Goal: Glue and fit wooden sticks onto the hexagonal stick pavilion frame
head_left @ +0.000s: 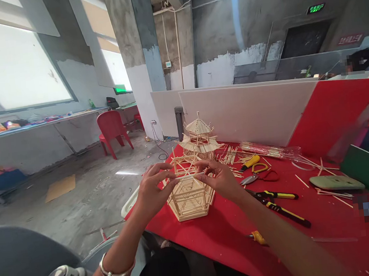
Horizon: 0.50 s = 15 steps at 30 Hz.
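Observation:
A six-sided frame of thin wooden sticks (192, 214) stands on the red table before me, its floor laid in rings of sticks. Above its near side, a thin wooden stick (186, 177) runs level between my hands. My left hand (155, 187) pinches the stick's left end between thumb and fingers. At the right end, my right hand (218, 177) grips it with thumb and forefinger. Whether the stick rests on the frame's posts I cannot tell. Directly behind stands a tiered stick pagoda (199, 130) with a pointed roof.
Right of the frame lie loose sticks (230, 155), scissors (257, 177), pliers (272, 195), a yellow-handled cutter (250, 162) and a yellow-handled screwdriver (258, 238). Bagged sticks (268, 150) lie farther back. A white board (241, 110) borders the table's far side. A red chair (114, 130) stands beyond, left.

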Motion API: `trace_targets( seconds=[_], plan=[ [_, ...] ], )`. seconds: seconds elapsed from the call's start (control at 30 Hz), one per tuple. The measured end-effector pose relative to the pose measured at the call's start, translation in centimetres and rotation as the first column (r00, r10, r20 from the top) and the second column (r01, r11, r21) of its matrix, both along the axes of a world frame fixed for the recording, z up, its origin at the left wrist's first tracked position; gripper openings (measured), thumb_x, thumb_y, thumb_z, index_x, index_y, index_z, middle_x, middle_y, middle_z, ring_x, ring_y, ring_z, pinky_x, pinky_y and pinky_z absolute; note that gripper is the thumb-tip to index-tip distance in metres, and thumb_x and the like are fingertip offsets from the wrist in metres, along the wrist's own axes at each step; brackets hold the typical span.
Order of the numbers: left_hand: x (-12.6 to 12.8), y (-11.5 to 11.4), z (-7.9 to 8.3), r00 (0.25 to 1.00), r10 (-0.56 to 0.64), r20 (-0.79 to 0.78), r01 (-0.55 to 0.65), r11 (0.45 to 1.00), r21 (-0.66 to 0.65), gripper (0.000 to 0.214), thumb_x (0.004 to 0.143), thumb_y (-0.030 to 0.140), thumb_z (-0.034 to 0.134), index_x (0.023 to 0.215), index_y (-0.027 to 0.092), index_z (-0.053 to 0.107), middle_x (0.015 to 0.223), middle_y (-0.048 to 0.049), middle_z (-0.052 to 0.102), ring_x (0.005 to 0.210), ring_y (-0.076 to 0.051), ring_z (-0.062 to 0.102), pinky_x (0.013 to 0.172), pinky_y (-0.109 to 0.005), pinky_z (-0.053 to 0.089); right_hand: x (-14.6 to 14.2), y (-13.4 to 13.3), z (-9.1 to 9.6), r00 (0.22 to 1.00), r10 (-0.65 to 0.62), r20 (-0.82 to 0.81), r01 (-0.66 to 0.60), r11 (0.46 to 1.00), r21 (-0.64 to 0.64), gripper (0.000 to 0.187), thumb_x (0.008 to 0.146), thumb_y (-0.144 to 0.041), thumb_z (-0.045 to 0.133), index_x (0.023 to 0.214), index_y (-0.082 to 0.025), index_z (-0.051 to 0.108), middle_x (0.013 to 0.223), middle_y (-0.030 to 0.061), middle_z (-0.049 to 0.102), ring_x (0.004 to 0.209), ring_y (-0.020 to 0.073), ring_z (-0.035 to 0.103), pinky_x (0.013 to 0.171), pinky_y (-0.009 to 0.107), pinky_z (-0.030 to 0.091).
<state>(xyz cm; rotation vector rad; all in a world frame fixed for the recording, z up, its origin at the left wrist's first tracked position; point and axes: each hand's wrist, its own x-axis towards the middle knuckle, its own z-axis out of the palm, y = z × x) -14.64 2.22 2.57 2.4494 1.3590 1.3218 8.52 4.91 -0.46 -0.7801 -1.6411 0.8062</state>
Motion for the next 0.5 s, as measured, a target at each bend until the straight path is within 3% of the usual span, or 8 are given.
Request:
trace_targets(
  seconds=[0.13, 0.3, 0.5],
  plan=[
    [0.5, -0.1, 0.1, 0.998, 0.021, -0.063, -0.017, 0.998, 0.065, 0.008, 0.088, 0.031, 0.07, 0.088, 0.024, 0.074, 0.111, -0.006, 0.07, 0.105, -0.025, 0.063, 0.091, -0.042, 0.044, 0.0, 0.0, 0.1, 1.0, 0.002, 0.005, -0.002, 1.0, 0.022, 0.026, 0.08, -0.029, 0.076, 0.107, -0.028, 0.072, 0.089, -0.0005, 0.07, 0.083, 0.0163, 0.065, 0.073, 0.03, 0.05],
    [2.7, -0.7, 1.3, 0.979, 0.054, -0.198, -0.024, 0.988, 0.149, 0.012, 0.09, 0.034, 0.067, 0.096, 0.025, 0.073, 0.106, -0.0038, 0.074, 0.1, -0.024, 0.064, 0.085, -0.039, 0.04, 0.0, 0.0, 0.3, 1.0, 0.019, 0.003, -0.019, 1.0, 0.021, 0.027, 0.081, -0.032, 0.077, 0.107, -0.027, 0.072, 0.091, 0.0001, 0.071, 0.083, 0.0162, 0.065, 0.071, 0.029, 0.05],
    [5.0, -0.2, 2.2, 0.963, 0.01, -0.268, 0.007, 0.998, 0.061, 0.012, 0.094, 0.031, 0.062, 0.095, 0.024, 0.071, 0.09, -0.001, 0.078, 0.087, -0.021, 0.066, 0.084, -0.039, 0.037, 0.0, 0.1, 0.5, 0.999, 0.032, -0.005, -0.032, 0.999, 0.033, 0.03, 0.08, -0.042, 0.077, 0.105, -0.027, 0.072, 0.097, 0.0017, 0.074, 0.086, 0.0172, 0.067, 0.072, 0.029, 0.05]
  ],
)
